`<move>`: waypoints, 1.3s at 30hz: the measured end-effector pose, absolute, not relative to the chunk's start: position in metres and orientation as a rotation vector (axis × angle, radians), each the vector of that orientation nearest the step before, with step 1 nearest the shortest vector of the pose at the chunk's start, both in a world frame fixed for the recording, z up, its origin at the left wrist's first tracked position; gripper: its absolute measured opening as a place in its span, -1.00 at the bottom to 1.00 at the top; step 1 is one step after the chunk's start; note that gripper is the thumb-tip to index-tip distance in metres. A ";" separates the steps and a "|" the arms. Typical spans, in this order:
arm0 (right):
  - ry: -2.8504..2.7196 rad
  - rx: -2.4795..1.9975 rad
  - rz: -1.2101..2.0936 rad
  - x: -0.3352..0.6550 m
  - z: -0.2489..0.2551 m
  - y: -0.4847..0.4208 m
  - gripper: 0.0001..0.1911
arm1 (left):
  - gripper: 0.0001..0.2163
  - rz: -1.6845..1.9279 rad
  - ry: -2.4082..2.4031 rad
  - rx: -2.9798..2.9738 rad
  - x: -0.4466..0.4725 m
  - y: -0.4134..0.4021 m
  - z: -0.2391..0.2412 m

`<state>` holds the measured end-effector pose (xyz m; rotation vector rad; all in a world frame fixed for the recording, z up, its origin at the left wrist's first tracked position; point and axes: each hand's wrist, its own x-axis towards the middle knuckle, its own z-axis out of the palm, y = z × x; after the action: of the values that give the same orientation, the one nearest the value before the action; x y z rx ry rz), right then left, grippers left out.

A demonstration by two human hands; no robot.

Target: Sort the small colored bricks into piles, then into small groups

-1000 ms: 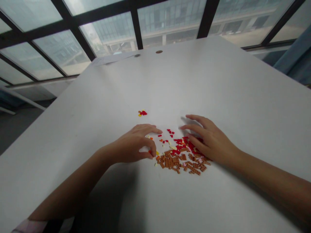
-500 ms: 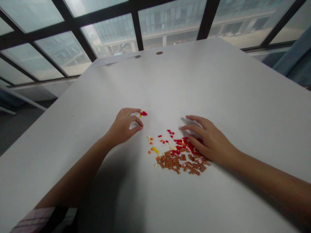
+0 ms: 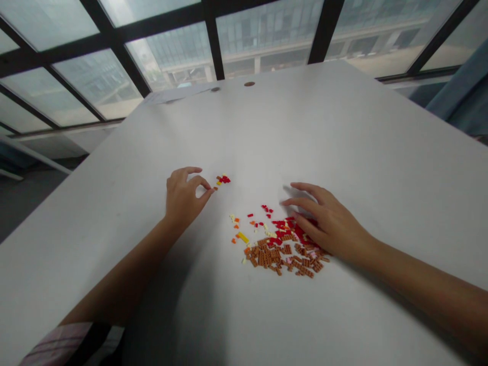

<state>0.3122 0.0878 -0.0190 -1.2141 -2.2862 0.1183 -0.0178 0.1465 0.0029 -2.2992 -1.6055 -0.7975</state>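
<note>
My left hand has thumb and index finger pinched at a small orange-brown building brick, its other fingers raised. Just beyond the fingertips lies a small cluster of red, yellow and brown bricks. My right hand is spread with fingers apart over the right side of the pile, partly covering red bricks. Brown bricks make up the near part of the pile, with a few pink ones among them. A long yellow brick lies at its left edge, near loose orange bricks.
The pile lies on a wide white table. Two round discs, one brown and one grey, are at the far edge by a sheet of paper. Dark-framed windows stand behind, and a blue curtain hangs at right.
My left hand has drawn back left from the small cluster, its thumb and index finger closing at a small orange-brown brick. My right hand stays nearly still.
</note>
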 end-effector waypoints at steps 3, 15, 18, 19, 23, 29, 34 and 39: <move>-2.282 -1.219 0.123 0.312 -0.018 0.088 -0.72 | -0.86 -0.775 -1.533 -2.336 -0.015 0.142 0.005; -2.297 -1.229 0.125 0.312 -0.016 0.087 -0.71 | -0.91 -0.662 -1.513 -2.275 -0.011 0.138 0.001; -2.301 -1.221 0.118 0.312 -0.015 0.087 -0.71 | -0.89 -0.719 -1.492 -2.283 -0.010 0.136 0.004; -2.301 -1.223 0.122 0.312 -0.015 0.087 -0.71 | -0.88 -0.752 -1.460 -2.310 -0.009 0.135 0.007; -2.301 -1.228 0.129 0.313 -0.016 0.087 -0.71 | -0.93 -0.817 -1.225 -2.511 -0.001 0.127 0.020; -2.293 -1.248 0.137 0.312 -0.016 0.087 -0.72 | -0.89 -0.658 -0.965 -3.000 0.007 0.118 0.027; -2.297 -1.224 0.109 0.312 -0.016 0.087 -0.71 | -0.93 -0.641 -1.098 -3.029 0.006 0.119 0.024; -2.307 -1.226 0.120 0.312 -0.016 0.088 -0.71 | -0.89 -0.709 -1.149 -2.938 0.006 0.122 0.019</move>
<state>0.3120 0.0876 -0.0157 -1.2256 -2.3068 0.1201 0.0056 0.1224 0.0193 -2.9375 -1.1490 -0.7088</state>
